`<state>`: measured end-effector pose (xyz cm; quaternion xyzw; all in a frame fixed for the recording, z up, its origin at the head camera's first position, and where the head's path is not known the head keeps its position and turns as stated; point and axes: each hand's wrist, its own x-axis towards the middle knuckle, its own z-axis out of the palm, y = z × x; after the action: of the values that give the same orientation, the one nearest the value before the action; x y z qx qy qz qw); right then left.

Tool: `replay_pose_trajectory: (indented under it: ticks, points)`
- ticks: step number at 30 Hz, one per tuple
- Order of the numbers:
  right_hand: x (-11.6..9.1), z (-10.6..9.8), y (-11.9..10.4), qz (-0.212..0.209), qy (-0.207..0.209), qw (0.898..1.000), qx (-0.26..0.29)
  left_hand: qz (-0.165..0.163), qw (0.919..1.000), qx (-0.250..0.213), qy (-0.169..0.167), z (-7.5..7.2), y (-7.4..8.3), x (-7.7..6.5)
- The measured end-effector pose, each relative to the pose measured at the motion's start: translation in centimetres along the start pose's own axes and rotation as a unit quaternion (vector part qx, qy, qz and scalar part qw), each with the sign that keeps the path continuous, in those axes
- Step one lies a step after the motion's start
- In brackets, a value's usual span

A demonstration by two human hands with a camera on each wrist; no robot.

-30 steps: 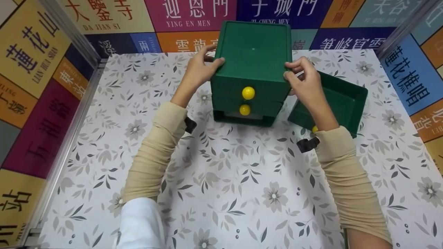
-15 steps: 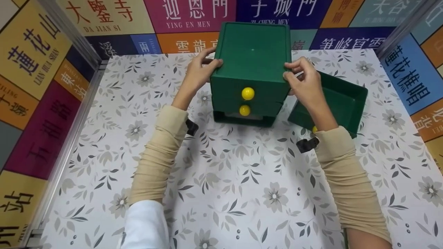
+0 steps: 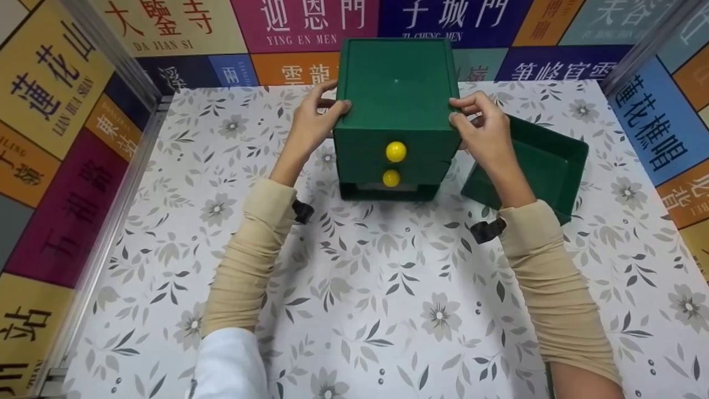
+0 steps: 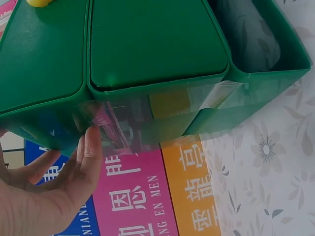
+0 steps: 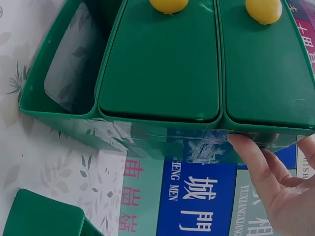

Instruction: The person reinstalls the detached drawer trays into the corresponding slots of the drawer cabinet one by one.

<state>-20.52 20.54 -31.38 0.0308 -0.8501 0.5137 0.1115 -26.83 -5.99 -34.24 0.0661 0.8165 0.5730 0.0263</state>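
A green drawer cabinet [image 3: 396,83] stands upright near the back of the table. Two closed drawers with yellow knobs [image 3: 396,151] face me, and the bottom slot [image 5: 74,64] has no drawer in it. My left hand [image 3: 316,119] grips the cabinet's left side near the top, its thumb at the upper edge. On the opposite side my right hand [image 3: 482,124] holds the upper edge with curled fingers. Clear tape [image 4: 162,108] runs along the side walls in the wrist views. A loose green drawer [image 3: 545,166] lies to the right, partly hidden behind my right wrist.
White floral covering [image 3: 354,288] spreads over the table. Printed panels [image 3: 310,27] with large characters rise close behind the cabinet, and more panels [image 3: 50,155] line the left and right sides.
The cabinet has turned slightly and shifted a little to the left, so its front faces me more squarely. Both hands have moved with it. The loose drawer has stayed put.
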Motion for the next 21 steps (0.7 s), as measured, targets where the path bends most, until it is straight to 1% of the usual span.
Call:
replay_pose_trajectory:
  ticks: [4, 6, 9, 13, 17, 21]
  points:
    - [0.2, 0.4, -0.1, -0.006, 0.000, 1.000, 0.008, 0.008, 0.9999, 0.003, 0.013, -0.3, -0.3, -0.7]
    - [0.4, 0.6, -0.2, -0.010, 0.000, 1.000, 0.011, 0.013, 0.9996, 0.014, 0.021, -0.4, -0.4, -0.9]
    - [0.8, 0.8, 0.1, -0.004, -0.005, 1.000, 0.005, 0.014, 0.9989, 0.028, 0.035, -0.5, -0.6, -1.3]
    - [1.9, 1.0, 1.4, 0.015, -0.024, 1.000, 0.005, 0.016, 0.9974, 0.038, 0.060, -0.4, -0.7, -1.7]
    - [2.7, 1.0, 2.4, 0.025, -0.041, 0.999, 0.019, 0.017, 0.9949, 0.054, 0.083, -0.1, -0.6, -2.0]
    - [2.4, 0.7, 1.6, 0.021, -0.048, 0.998, 0.031, 0.006, 0.9935, 0.064, 0.094, 0.2, -0.5, -2.1]
